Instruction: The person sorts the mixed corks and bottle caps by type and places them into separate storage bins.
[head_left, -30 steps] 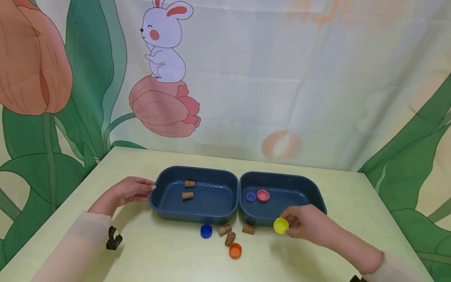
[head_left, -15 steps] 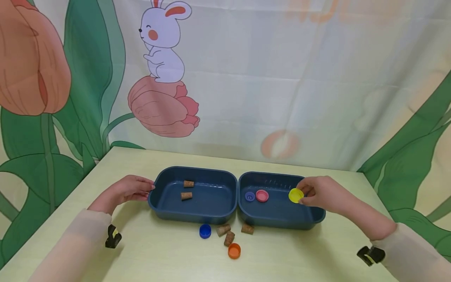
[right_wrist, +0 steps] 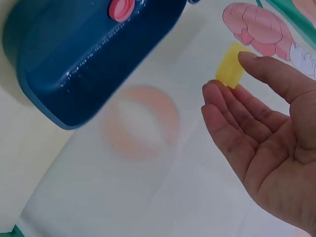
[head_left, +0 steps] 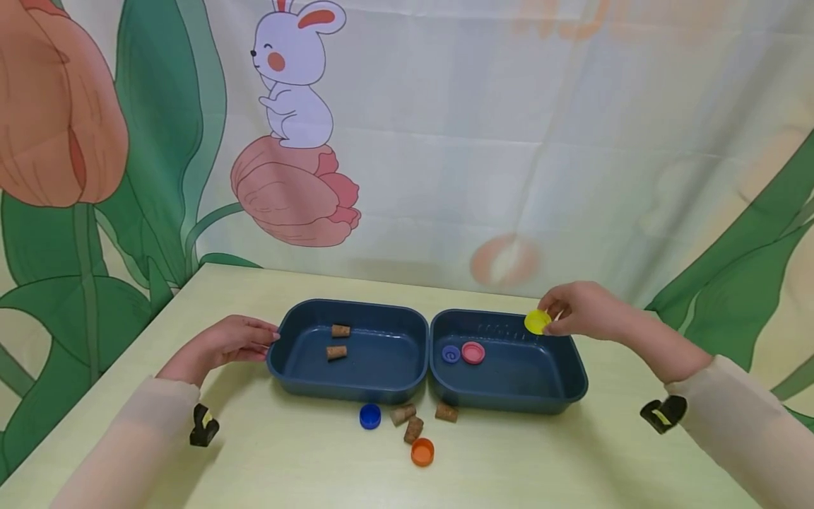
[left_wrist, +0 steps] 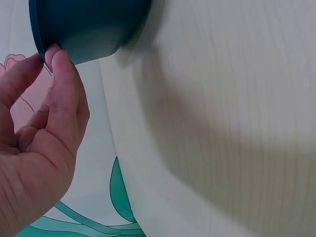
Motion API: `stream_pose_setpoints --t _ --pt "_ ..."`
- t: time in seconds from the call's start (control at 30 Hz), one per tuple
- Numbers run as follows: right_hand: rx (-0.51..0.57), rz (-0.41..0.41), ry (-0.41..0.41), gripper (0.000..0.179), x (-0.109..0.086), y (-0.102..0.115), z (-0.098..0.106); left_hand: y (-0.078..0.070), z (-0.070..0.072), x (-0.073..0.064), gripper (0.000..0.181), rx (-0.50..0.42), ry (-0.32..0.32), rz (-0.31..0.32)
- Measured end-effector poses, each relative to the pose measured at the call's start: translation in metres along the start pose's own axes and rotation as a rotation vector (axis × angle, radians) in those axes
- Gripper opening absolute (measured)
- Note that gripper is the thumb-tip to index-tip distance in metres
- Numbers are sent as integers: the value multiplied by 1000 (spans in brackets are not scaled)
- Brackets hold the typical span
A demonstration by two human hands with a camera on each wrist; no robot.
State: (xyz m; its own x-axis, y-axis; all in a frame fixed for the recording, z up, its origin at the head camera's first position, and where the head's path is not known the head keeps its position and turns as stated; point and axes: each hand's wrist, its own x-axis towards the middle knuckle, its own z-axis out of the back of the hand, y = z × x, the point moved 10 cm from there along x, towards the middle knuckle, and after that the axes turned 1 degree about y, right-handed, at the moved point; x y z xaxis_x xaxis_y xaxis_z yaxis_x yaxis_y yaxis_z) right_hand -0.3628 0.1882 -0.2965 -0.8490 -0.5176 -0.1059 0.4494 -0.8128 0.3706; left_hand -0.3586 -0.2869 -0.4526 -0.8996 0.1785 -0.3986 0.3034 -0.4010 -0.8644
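My right hand pinches a yellow bottle cap between thumb and fingertips, over the back edge of the right-hand dark blue bin. In the right wrist view the yellow cap appears edge-on, held apart from the bin. A pink cap and a purple cap lie inside that bin. My left hand holds the rim of the left-hand dark blue bin at its left end, thumb and fingertips at the edge. Two corks lie in it.
In front of the bins, on the pale table, are a blue cap, an orange cap and three corks. The bins stand side by side. A printed cloth hangs behind the table.
My right hand has carried the yellow cap from in front of the right-hand bin, up across it, to its back edge. The left hand stays at its bin.
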Motion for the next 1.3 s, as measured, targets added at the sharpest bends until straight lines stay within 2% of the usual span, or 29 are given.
stream_pose_setpoints --t 0.27,0.47,0.77,1.03,1.3 --pt "-40 9 33 31 20 -6 13 4 2 1 56 13 -26 27" --pt "-16 35 63 29 33 -11 17 4 5 3 56 41 -36 32" --pt "20 31 108 26 47 -17 12 4 5 3 55 55 -30 37" --pt "9 19 127 28 60 -23 5 2 3 2 55 50 -32 43" --pt "45 16 175 28 71 -25 -9 6 2 2 56 41 -34 50"
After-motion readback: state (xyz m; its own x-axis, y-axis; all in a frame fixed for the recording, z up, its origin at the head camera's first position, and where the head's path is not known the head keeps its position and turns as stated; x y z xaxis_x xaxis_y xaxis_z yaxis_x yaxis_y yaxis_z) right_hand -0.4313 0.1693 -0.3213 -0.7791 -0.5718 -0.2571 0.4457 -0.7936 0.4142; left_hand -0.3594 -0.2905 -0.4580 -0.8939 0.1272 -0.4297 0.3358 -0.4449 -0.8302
